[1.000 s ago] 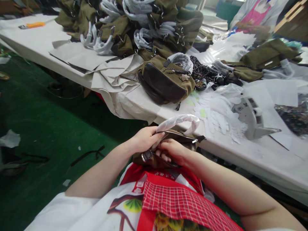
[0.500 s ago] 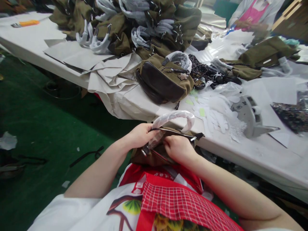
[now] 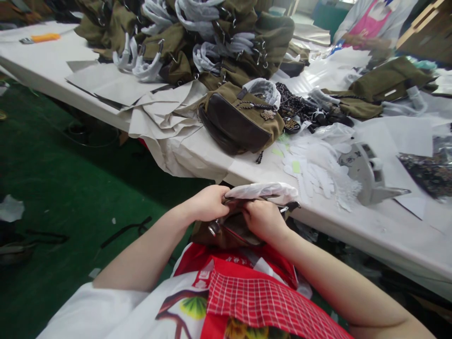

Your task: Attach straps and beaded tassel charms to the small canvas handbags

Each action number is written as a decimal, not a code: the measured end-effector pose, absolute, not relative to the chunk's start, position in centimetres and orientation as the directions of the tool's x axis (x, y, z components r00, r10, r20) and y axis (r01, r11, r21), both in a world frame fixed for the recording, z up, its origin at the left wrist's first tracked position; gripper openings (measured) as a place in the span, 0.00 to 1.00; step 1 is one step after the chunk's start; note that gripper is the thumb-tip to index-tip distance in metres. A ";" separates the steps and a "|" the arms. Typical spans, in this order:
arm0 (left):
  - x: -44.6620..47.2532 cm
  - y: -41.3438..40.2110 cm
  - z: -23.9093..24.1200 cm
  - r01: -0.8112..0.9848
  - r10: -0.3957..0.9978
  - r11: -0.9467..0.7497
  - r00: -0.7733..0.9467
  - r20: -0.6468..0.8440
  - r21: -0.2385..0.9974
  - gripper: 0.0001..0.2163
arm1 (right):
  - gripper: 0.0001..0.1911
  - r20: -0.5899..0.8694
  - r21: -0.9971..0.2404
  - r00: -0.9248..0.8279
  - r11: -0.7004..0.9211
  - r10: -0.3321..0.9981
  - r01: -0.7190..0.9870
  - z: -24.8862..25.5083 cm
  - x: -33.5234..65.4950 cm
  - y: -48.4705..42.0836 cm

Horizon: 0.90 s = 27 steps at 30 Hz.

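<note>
An olive-brown bag (image 3: 226, 235) is held against my apron at the table's edge. My left hand (image 3: 210, 202) is closed on the left end of its top rim, near the zipper. My right hand (image 3: 263, 220) grips the front of the same rim, fingers curled inward and partly hidden. The bag's handle (image 3: 263, 189), wrapped in white film, lies low across the opening behind both hands. A metal clasp (image 3: 213, 228) hangs at the left side, and a reddish zipper (image 3: 242, 235) crosses the front below my right hand.
On the white table (image 3: 353, 226) ahead lies another olive bag (image 3: 242, 117) with a dark leather base. Behind it rises a heap of similar bags (image 3: 197, 42). A grey tape dispenser (image 3: 370, 174) stands at right, an orange cutter (image 3: 40, 38) far left. A co-worker (image 3: 370, 28) is at the back.
The wrapped handle has tipped down from a raised arch to lie nearly flat over the bag's opening, covering much of the top zipper. Both hands keep their hold with little movement.
</note>
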<state>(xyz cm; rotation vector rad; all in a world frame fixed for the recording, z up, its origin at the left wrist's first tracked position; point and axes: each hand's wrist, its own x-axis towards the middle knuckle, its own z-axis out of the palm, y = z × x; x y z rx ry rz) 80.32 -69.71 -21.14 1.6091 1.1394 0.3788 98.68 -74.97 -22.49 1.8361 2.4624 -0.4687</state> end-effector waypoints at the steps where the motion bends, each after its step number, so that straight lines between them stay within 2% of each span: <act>1: 80.3 -69.6 -21.0 0.465 0.813 0.037 0.501 -0.298 0.884 0.09 | 0.14 -0.197 -0.191 -0.282 0.246 0.939 0.950 -22.5 98.8 -75.0; 6: 80.1 -69.0 -21.0 0.460 0.822 -0.003 0.507 -0.260 0.888 0.10 | 0.12 -0.145 -0.177 -0.289 0.263 0.946 0.948 -22.5 99.0 -75.2; 9: 80.1 -68.8 -21.5 0.493 0.831 -0.047 0.502 -0.240 0.869 0.12 | 0.14 -0.028 -0.259 -0.463 0.440 0.886 0.860 -22.7 98.6 -75.4; 12: 80.2 -68.8 -21.8 0.524 0.837 -0.055 0.489 -0.247 0.850 0.13 | 0.16 -0.004 -0.300 -0.595 0.567 0.804 0.767 -23.2 98.0 -75.2; 16: 80.2 -68.8 -21.7 0.540 0.875 -0.065 0.435 -0.212 0.839 0.12 | 0.16 -0.018 -0.274 -0.587 0.560 0.810 0.782 -23.5 97.5 -74.9; 23: 80.4 -68.5 -21.6 0.495 0.875 -0.018 0.429 -0.226 0.869 0.11 | 0.14 0.053 -0.184 -0.665 0.662 0.745 0.726 -23.3 97.7 -75.0; 27: 80.5 -68.3 -21.6 0.499 0.870 -0.027 0.438 -0.225 0.866 0.13 | 0.15 0.029 -0.212 -0.660 0.650 0.750 0.730 -23.6 97.6 -75.1</act>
